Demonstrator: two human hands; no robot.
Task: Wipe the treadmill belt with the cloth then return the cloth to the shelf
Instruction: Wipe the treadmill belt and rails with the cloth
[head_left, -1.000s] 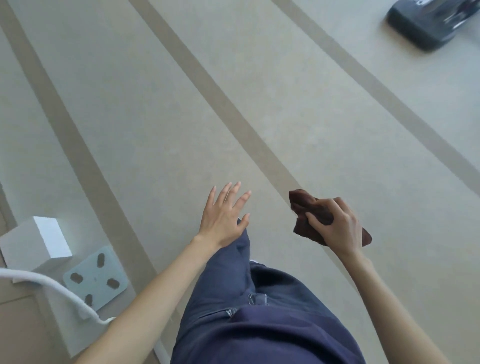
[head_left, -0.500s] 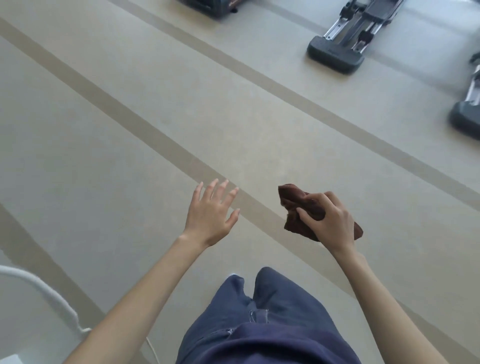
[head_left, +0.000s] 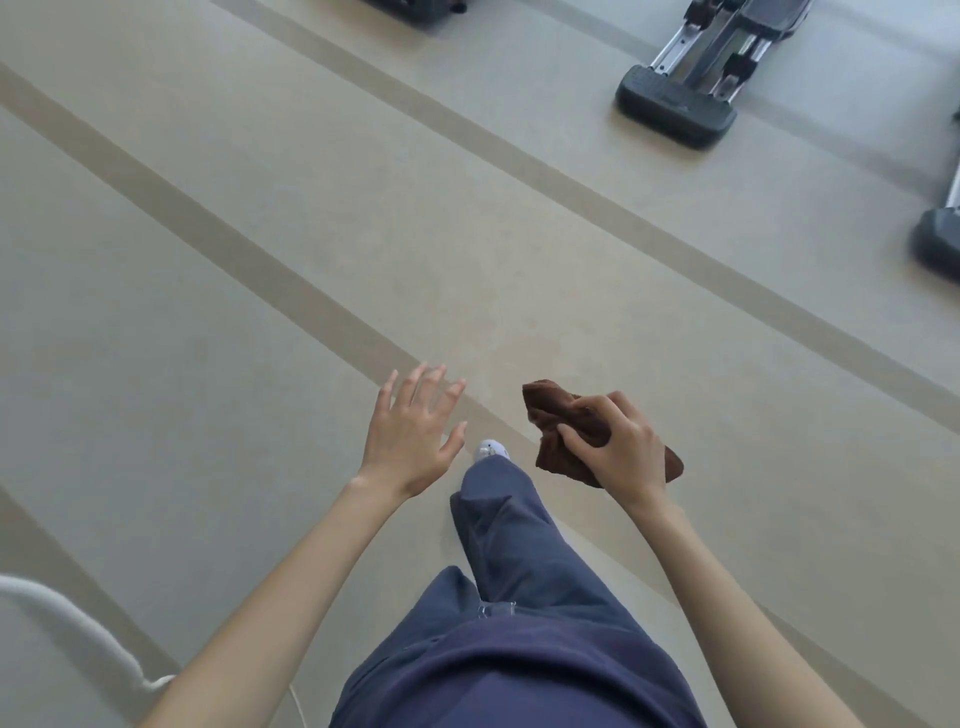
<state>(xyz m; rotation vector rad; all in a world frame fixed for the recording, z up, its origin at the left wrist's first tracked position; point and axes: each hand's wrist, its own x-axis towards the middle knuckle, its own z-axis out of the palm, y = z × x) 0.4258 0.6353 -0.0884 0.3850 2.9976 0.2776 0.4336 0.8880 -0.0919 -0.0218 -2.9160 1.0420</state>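
My right hand (head_left: 618, 447) grips a crumpled dark brown cloth (head_left: 550, 410) at waist height over the floor. My left hand (head_left: 413, 428) is held out beside it, fingers spread and holding nothing. Below them my leg in blue trousers (head_left: 509, 525) steps forward, with a white shoe tip (head_left: 491, 448) showing. No treadmill belt or shelf is identifiable; only dark feet of exercise machines appear at the far top.
Beige floor with darker diagonal stripes (head_left: 291, 280) fills the view. A machine's dark base with metal rails (head_left: 675, 106) lies at top right, another base (head_left: 937, 249) at the right edge, a third (head_left: 415, 8) at top. A white curved tube (head_left: 78, 623) sits at bottom left.
The view has swung away from the white box and scale at left and toward the machines. Both hands kept their pose; my leg has stepped forward.
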